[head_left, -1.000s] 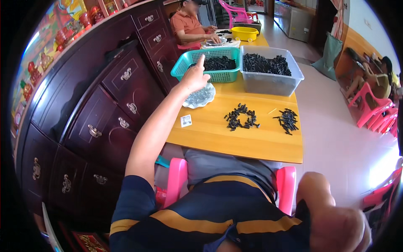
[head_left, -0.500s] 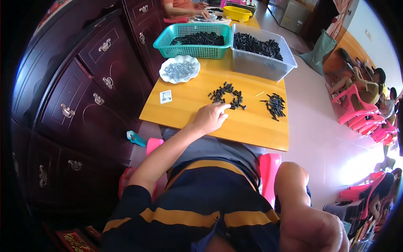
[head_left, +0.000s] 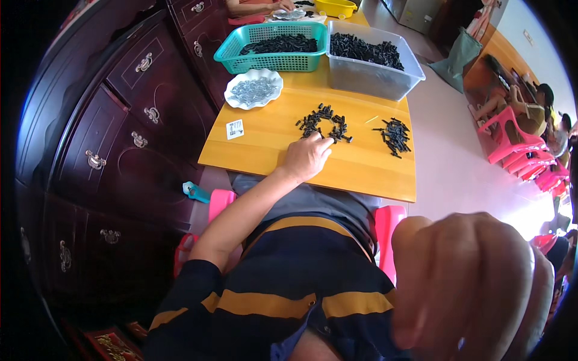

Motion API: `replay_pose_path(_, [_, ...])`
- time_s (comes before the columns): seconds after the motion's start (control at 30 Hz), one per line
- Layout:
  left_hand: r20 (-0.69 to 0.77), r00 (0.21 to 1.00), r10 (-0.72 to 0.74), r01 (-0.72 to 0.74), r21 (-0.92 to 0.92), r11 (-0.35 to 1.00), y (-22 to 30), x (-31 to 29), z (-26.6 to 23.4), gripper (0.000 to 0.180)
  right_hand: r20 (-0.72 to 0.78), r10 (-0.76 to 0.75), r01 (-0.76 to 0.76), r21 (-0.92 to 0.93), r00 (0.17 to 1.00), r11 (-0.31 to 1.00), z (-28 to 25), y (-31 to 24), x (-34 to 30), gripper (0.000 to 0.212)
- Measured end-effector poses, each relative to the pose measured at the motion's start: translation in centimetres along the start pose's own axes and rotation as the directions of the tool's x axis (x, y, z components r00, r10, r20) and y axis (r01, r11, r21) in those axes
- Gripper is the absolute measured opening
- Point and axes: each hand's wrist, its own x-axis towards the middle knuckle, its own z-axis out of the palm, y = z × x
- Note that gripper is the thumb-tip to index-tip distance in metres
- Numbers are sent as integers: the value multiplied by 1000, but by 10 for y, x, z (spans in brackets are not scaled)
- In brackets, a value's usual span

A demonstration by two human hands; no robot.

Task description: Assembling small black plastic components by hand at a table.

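My left hand [head_left: 306, 157] rests on the yellow wooden table, fingers curled at the near edge of a loose pile of small black cylindrical pieces [head_left: 325, 115]. Its fingertips touch the pile, and whatever is between them is hidden. Large and very near the camera, my right hand [head_left: 472, 277] is raised on the right side, away from the table. Its fingers are bent and close together, with the tips out of sight. A second, smaller heap of thin black pieces [head_left: 395, 138] lies toward the table's right edge.
Along the table's far side stand a green basket [head_left: 271, 62] and a clear plastic bin [head_left: 373, 84], both holding black pieces. A white scalloped plate [head_left: 232, 98] carries small clear or silvery pieces. Nearby lie a white card [head_left: 235, 129] and a thin stick [head_left: 371, 120]. Dark cabinets [head_left: 120, 120] flank the left.
My right hand has risen from the lower right, closer to the camera. The left hand has moved slightly right, and its fingers are more bent. The whole view has shifted a little.
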Motion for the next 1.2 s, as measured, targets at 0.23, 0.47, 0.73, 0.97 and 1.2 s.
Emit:
replay_pose_path(0.23, [12, 1000, 15, -15, 52, 999, 4, -3, -4, 30, -145, -77, 69, -56, 986, 996, 16, 20, -18, 7])
replay_pose_path(0.47, [4, 1000, 27, -27, 31, 999, 5, 0, -3, 28, -256, -153, 116, -152, 955, 982, 18, 2, -57, 5])
replay_pose_path(0.73, [-48, 998, 49, -50, -20, 999, 4, 3, 4, 14, -371, -229, 141, -249, 900, 958, 24, 26, -59, 4])
replay_pose_path(0.97, [-61, 998, -28, 26, -31, 999, -5, -8, -2, 15, -423, -256, 138, -290, 869, 947, -9, -21, -112, 5])
replay_pose_path(1.2, [-116, 990, -81, 58, -190, 980, 1, -3, -3, 13, -623, 274, -610, -423, 733, 670, -75, 92, -65, 10])
